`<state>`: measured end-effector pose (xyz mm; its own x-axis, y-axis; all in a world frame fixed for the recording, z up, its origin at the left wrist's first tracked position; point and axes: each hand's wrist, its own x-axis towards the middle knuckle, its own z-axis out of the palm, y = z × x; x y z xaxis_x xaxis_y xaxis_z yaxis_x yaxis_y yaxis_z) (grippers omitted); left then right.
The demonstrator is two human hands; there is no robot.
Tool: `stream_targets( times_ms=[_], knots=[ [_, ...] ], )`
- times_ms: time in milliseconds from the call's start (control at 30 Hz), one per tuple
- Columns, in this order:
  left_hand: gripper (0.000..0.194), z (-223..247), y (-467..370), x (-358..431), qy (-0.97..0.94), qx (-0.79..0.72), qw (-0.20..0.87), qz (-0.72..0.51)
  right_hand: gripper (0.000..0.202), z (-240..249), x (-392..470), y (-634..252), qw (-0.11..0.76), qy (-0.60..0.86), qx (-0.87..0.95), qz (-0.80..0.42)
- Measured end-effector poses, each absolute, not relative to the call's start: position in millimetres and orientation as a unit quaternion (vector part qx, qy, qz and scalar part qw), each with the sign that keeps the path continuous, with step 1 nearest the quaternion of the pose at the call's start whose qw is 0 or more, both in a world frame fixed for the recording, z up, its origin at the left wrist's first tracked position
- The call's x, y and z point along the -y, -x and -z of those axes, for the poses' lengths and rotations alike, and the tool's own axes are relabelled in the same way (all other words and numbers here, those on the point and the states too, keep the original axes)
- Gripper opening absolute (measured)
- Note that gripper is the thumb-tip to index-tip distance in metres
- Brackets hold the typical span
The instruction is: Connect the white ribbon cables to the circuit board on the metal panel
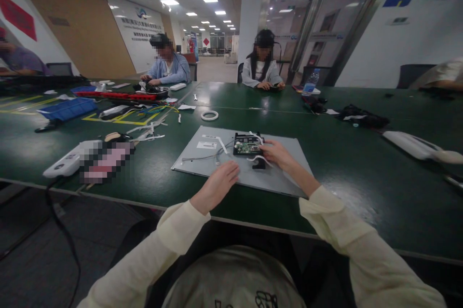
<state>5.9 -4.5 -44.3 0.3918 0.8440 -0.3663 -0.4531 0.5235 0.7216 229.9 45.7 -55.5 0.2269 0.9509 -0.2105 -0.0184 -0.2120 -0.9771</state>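
Note:
A flat grey panel (195, 156) lies on the green table in front of me. On its upper middle sits a black tray-like frame with a green circuit board (248, 147) in it. My right hand (280, 156) grips the right edge of this board unit between thumb and fingers. Over the panel's lower edge is my left hand (219, 185), fingers stretched out and nothing in it. A thin grey cable (202, 158) and a white ribbon strip (221, 145) lie left of the board. Near my right fingers are a curled white strip (256, 158) and a small black piece (258, 164).
Beyond the panel lies a roll of white tape (210, 115). To the left are a white device (68, 165), a blurred pink item (108, 163), paper scraps (152, 132) and a blue bin (67, 109). Another white device (408, 145) lies right. Several people sit around the table.

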Motion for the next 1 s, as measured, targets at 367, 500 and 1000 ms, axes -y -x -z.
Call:
stream_targets(
  times_ms=[367, 500, 1000],
  knots=[
    [0.037, 27, -7, -5, -0.576, -0.345, 0.607, -0.425, 0.045, 53, -46, -228, 0.487, 0.604, 0.387, -0.499],
    [0.036, 25, -26, -40, -0.657, -0.344, 0.497, -0.451, 0.043, 48, -43, -225, 0.494, 0.609, 0.378, -0.493],
    [0.024, 68, -55, -84, -0.710, -0.345, 0.443, -0.424, 0.061, 59, -42, -240, 0.398, 0.666, 0.532, -0.338]
  ],
)
